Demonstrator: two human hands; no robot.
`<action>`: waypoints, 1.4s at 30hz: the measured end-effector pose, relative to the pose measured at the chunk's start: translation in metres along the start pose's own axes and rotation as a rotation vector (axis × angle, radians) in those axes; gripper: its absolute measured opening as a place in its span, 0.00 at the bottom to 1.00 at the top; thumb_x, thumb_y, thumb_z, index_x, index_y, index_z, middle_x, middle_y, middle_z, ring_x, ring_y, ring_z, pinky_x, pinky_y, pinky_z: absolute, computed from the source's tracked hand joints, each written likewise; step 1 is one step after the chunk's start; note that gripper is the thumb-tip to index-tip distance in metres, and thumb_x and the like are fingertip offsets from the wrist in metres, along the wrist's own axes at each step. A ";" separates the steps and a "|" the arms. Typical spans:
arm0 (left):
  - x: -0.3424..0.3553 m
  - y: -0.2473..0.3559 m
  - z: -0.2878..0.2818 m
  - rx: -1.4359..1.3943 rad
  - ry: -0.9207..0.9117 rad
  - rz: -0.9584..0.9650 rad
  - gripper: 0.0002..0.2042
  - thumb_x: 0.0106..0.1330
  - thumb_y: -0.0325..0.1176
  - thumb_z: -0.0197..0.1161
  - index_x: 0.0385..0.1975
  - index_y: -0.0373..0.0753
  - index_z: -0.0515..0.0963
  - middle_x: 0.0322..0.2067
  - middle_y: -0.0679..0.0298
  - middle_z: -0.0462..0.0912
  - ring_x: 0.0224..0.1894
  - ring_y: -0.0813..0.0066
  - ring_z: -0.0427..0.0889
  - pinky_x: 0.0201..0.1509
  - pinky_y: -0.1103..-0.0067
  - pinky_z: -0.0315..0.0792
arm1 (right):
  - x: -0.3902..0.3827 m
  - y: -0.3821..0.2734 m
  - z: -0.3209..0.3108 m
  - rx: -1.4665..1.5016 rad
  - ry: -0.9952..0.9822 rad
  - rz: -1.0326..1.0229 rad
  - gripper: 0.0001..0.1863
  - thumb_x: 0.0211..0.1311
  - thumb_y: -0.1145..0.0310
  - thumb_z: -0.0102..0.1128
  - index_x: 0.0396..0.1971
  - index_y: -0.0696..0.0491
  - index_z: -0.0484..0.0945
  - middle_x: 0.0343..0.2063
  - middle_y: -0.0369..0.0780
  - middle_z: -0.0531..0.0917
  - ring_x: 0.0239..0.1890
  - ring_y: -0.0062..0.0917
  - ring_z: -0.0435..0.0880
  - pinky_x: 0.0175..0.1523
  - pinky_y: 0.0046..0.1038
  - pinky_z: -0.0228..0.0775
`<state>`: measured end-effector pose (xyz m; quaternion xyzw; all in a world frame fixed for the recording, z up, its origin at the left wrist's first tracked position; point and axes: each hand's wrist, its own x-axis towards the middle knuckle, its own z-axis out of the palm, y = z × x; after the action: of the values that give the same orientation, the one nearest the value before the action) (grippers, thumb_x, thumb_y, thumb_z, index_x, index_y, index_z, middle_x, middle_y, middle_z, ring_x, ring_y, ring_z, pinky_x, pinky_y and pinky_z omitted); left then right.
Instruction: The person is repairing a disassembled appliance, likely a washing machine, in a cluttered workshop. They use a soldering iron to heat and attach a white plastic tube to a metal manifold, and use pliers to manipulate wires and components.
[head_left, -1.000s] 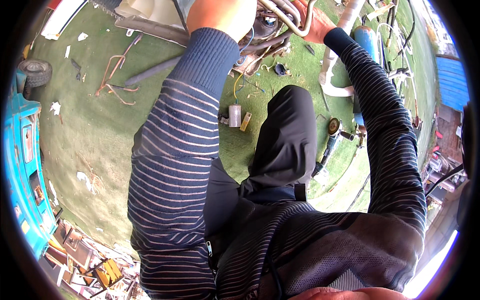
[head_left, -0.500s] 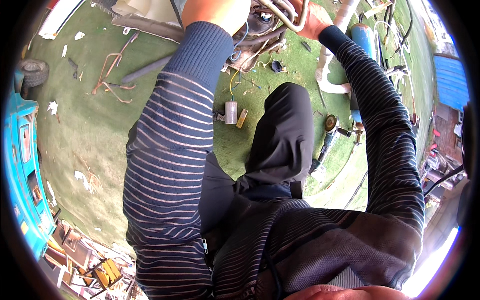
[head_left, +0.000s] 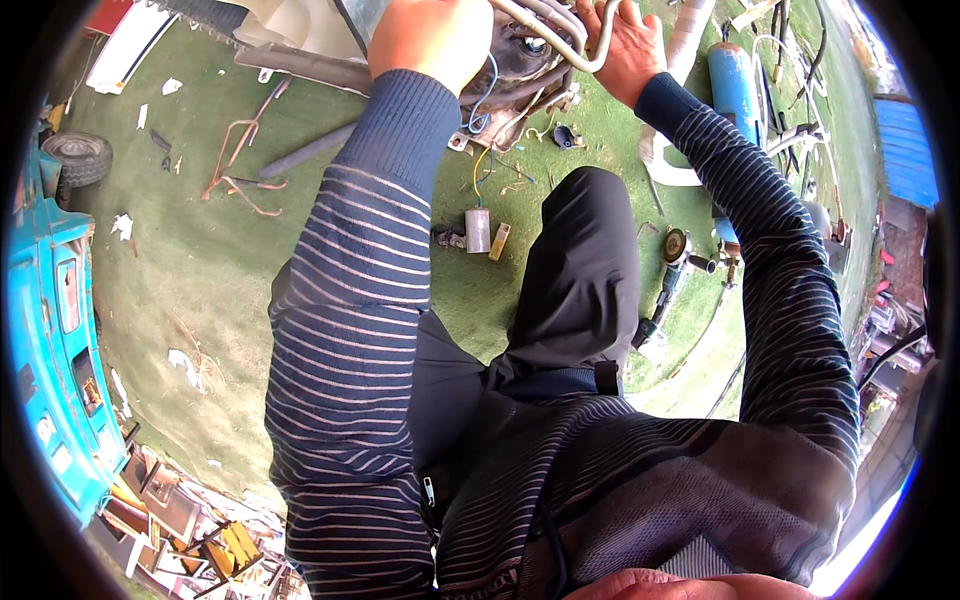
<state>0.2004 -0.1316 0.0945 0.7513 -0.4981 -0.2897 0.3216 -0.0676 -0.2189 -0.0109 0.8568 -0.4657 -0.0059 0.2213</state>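
At the top edge, my left hand [head_left: 430, 42] shows its back, with the fingers bent away out of sight. It is beside a machine with a dark, dirty metal body [head_left: 522, 58] and thick bent grey-brown tubes [head_left: 556, 48]. My right hand [head_left: 632, 58] is just right of the outermost tube bend, its fingers stretched and apart; part of it lies behind the tube. Blue wire [head_left: 484, 108] hangs from the machine near my left wrist. A yellow wire runs down to a silver cylinder [head_left: 478, 231] on the green ground, next to a small yellow box [head_left: 499, 242].
An angle grinder [head_left: 668, 280] lies right of my knee. Beyond it are a blue gas cylinder [head_left: 735, 90] and a wrapped white pipe [head_left: 690, 35]. Bent rusty rods [head_left: 235, 150] and a grey tube [head_left: 305, 152] lie left. A turquoise vehicle cab [head_left: 60, 340] stands far left, above scrap [head_left: 190, 520].
My right hand has come back slightly from the tubes, and its fingers now show spread. My left hand remains by the machine. The whole view has shifted a little.
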 end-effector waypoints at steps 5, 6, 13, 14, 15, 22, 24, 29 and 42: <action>0.008 -0.013 0.002 -0.055 -0.110 0.197 0.20 0.74 0.44 0.53 0.62 0.66 0.80 0.32 0.38 0.82 0.38 0.48 0.84 0.53 0.63 0.74 | 0.011 -0.017 -0.045 0.302 -0.142 0.098 0.25 0.63 0.59 0.62 0.57 0.53 0.73 0.52 0.50 0.81 0.51 0.46 0.83 0.49 0.46 0.76; -0.003 0.003 -0.008 -0.126 -0.148 0.129 0.20 0.74 0.43 0.53 0.63 0.67 0.80 0.32 0.40 0.81 0.36 0.52 0.83 0.51 0.64 0.74 | 0.010 -0.017 -0.050 0.364 -0.158 0.099 0.27 0.63 0.60 0.61 0.60 0.54 0.72 0.53 0.51 0.81 0.53 0.45 0.82 0.52 0.45 0.76; 0.008 -0.020 0.006 -0.289 -0.107 0.157 0.16 0.72 0.50 0.59 0.53 0.54 0.81 0.24 0.60 0.76 0.26 0.74 0.74 0.35 0.74 0.71 | 0.004 -0.017 -0.019 0.166 -0.073 0.170 0.37 0.64 0.67 0.55 0.73 0.62 0.61 0.66 0.52 0.72 0.65 0.43 0.74 0.63 0.41 0.73; 0.010 -0.020 0.014 -0.376 -0.080 0.102 0.22 0.68 0.56 0.64 0.43 0.40 0.82 0.23 0.64 0.76 0.27 0.78 0.73 0.34 0.77 0.69 | -0.002 -0.013 -0.009 0.085 -0.071 0.180 0.37 0.64 0.67 0.56 0.73 0.61 0.61 0.66 0.52 0.71 0.66 0.43 0.73 0.62 0.40 0.74; 0.010 -0.012 0.015 -0.457 -0.052 0.050 0.33 0.65 0.62 0.69 0.32 0.27 0.83 0.23 0.68 0.76 0.27 0.81 0.72 0.33 0.80 0.67 | -0.007 -0.008 0.002 0.007 -0.065 0.192 0.37 0.63 0.67 0.57 0.73 0.61 0.61 0.67 0.52 0.71 0.67 0.43 0.72 0.62 0.40 0.75; 0.005 -0.005 0.008 -0.349 -0.070 -0.117 0.30 0.72 0.51 0.62 0.21 0.23 0.79 0.18 0.67 0.75 0.25 0.80 0.71 0.31 0.74 0.66 | -0.076 0.015 -0.036 0.589 0.050 0.394 0.14 0.63 0.71 0.64 0.46 0.56 0.75 0.39 0.52 0.82 0.36 0.53 0.85 0.44 0.47 0.80; 0.007 -0.008 0.007 -0.334 -0.094 -0.135 0.30 0.74 0.53 0.61 0.24 0.25 0.78 0.21 0.67 0.75 0.27 0.81 0.71 0.32 0.75 0.66 | -0.109 -0.006 -0.042 0.717 -0.025 0.409 0.15 0.68 0.68 0.63 0.51 0.57 0.78 0.37 0.55 0.84 0.35 0.53 0.85 0.40 0.46 0.77; 0.007 -0.008 -0.007 -0.213 -0.135 -0.264 0.30 0.70 0.63 0.62 0.26 0.36 0.77 0.15 0.75 0.65 0.16 0.86 0.61 0.19 0.82 0.53 | -0.141 -0.064 -0.064 1.877 -0.771 0.621 0.20 0.77 0.54 0.57 0.35 0.57 0.78 0.21 0.33 0.79 0.23 0.14 0.80 0.27 0.23 0.74; 0.002 0.022 -0.038 -0.050 -0.449 -0.082 0.20 0.77 0.56 0.52 0.66 0.70 0.78 0.21 0.68 0.74 0.19 0.81 0.69 0.23 0.79 0.64 | -0.058 -0.121 -0.041 2.331 -0.635 0.700 0.21 0.83 0.55 0.48 0.55 0.56 0.78 0.51 0.41 0.87 0.42 0.22 0.90 0.38 0.20 0.81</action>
<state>0.2172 -0.1324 0.1352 0.6795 -0.5188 -0.4748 0.2090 0.0043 -0.1006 -0.0320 0.3345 -0.4286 0.2614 -0.7975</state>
